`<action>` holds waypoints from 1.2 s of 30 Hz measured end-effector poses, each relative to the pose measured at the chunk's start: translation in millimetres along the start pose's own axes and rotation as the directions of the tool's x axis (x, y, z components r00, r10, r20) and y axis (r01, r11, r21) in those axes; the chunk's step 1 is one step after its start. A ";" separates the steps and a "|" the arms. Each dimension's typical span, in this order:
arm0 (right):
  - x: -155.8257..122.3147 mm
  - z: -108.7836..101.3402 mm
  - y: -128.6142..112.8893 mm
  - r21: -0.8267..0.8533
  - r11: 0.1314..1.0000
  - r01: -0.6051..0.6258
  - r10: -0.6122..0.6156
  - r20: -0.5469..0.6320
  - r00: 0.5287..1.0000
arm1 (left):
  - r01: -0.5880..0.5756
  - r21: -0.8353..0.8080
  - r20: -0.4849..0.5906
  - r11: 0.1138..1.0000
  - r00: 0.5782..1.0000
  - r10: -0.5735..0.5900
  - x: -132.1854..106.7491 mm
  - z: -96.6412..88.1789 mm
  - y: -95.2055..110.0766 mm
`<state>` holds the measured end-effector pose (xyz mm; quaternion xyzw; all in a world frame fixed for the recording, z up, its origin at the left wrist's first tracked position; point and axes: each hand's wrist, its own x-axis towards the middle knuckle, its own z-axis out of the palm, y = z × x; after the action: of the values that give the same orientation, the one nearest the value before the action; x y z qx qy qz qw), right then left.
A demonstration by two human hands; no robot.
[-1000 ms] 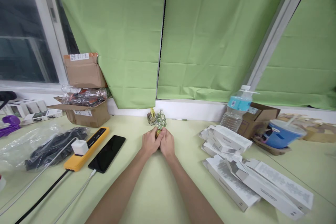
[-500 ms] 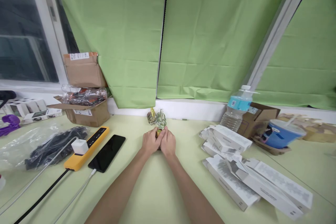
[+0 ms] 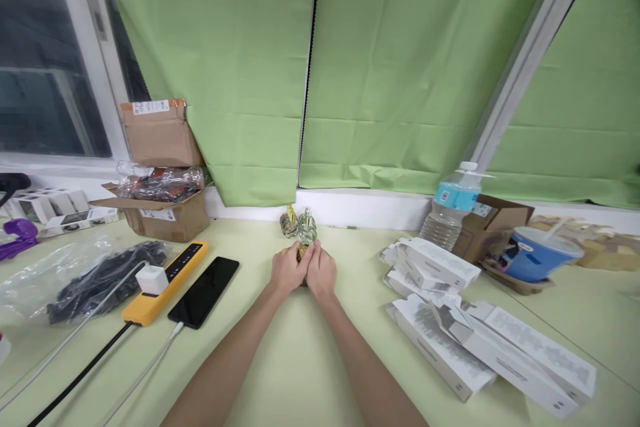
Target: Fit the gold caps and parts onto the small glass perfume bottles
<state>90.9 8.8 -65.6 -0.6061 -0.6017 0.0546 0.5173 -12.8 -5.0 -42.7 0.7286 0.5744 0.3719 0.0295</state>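
Observation:
My left hand and my right hand meet at the middle of the table, with fingers closed and thumbs side by side. Between them they grip a small gold-coloured shiny object. Most of it is hidden by the fingers, so its kind does not show; a dark bit peeks out below. Just beyond the fingertips stand two small glossy ornaments, a silvery-green one and, to its left, a gold-topped one.
A yellow power strip with a white charger and a black phone lie left. White boxes, a water bottle and a blue cup are right. A cardboard box stands back left.
Both hands stay closed together at the same place, apart from a very slight shift. Nothing else has visibly moved.

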 end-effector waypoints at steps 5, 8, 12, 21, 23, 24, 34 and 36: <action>0.7 -1.5 -0.3 -0.002 1.000 -0.016 0.016 0.017 1.000 | 0.020 0.007 -0.006 1.000 1.000 -0.020 1.1 1.2 2.1; 0.9 -1.4 -0.1 0.004 1.000 -0.013 0.013 0.005 1.000 | 0.019 0.008 -0.003 1.000 1.000 -0.019 1.1 1.4 2.4; 0.6 -0.5 0.5 0.026 1.000 0.000 0.000 0.000 1.000 | 0.011 0.012 -0.009 1.000 1.000 -0.011 -0.2 1.5 1.8; -2.0 -1.6 -1.8 0.060 0.996 0.060 -0.058 -0.030 0.998 | -0.005 0.019 -0.017 1.000 1.000 0.006 -4.2 -2.3 2.8; -2.4 -2.2 -2.1 0.060 0.996 0.069 -0.067 -0.042 0.997 | -0.005 0.019 -0.015 1.000 1.000 0.005 -4.5 -3.2 3.4; -2.6 -2.5 -2.1 0.061 0.996 0.072 -0.070 -0.044 0.997 | -0.007 0.018 -0.015 1.000 1.000 0.007 -4.6 -3.4 3.5; -2.2 -2.2 -2.0 0.080 0.994 0.078 -0.077 -0.021 0.997 | -0.014 0.018 -0.015 1.000 1.000 0.015 -4.7 -3.4 1.5; -2.1 -1.9 -2.2 0.085 0.994 0.073 -0.072 -0.016 0.997 | -0.001 0.018 -0.005 1.000 1.000 0.002 -4.8 -4.2 2.1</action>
<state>90.2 5.5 -64.3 -0.5616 -0.6171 0.0577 0.5481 -13.8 -11.4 -41.1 0.7282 0.5773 0.3687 0.0210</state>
